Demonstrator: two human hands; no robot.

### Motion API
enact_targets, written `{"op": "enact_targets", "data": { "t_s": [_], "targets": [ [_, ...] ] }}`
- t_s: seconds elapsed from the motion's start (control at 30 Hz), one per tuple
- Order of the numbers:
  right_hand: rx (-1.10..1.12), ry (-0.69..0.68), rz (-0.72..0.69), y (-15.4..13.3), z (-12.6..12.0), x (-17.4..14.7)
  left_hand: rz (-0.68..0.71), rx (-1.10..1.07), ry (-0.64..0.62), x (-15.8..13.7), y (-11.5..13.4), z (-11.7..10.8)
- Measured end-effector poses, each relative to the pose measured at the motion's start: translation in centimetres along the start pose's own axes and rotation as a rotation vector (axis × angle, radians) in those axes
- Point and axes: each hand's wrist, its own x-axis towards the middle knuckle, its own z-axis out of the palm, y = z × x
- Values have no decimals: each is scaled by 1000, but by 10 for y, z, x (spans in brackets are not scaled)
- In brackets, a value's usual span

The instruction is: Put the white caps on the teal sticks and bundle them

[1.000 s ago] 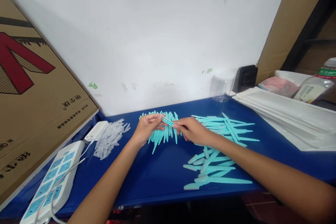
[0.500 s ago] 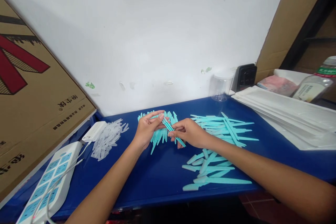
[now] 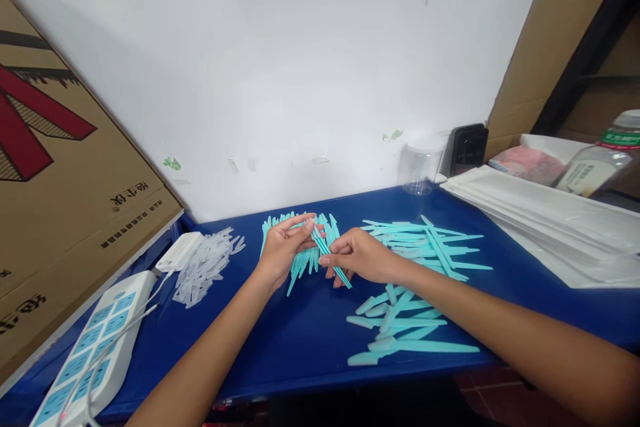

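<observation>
Over the middle of the blue table, both hands hold a small bundle of thin turquoise eyebrow razors, slanting down to the right. My left hand pinches the upper end between thumb and fingers. Lower down the handles, my right hand grips the same bundle with thumb and fingertips. Behind and below the hands lies a pile of razors, partly hidden. Another pile of razors lies beyond my right hand, and loose razors with pale covers lie near the front edge. Small clear plastic caps are heaped at the left.
A white power strip with cables and a white adapter sit at the left beside a cardboard box. At the back right stand a clear jar and a black device. White sheets and a bottle are at far right.
The bundle's lower end has shifted slightly left and down. Both hands keep their grip, almost in place; the piles look the same.
</observation>
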Motion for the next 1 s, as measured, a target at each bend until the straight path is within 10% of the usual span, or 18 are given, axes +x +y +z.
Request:
{"op": "enact_targets", "data": {
  "t_s": [0.67,0.87,1.0],
  "targets": [
    [-244,102,-66,-1,-4,0,21,-94,-43,0,7,-1],
    [-272,68,-55,4,-6,-2,288,-152,244,15,36,-56],
    [-218,72,-38,4,-9,0,457,230,431,19,49,-96]
  ]
}}
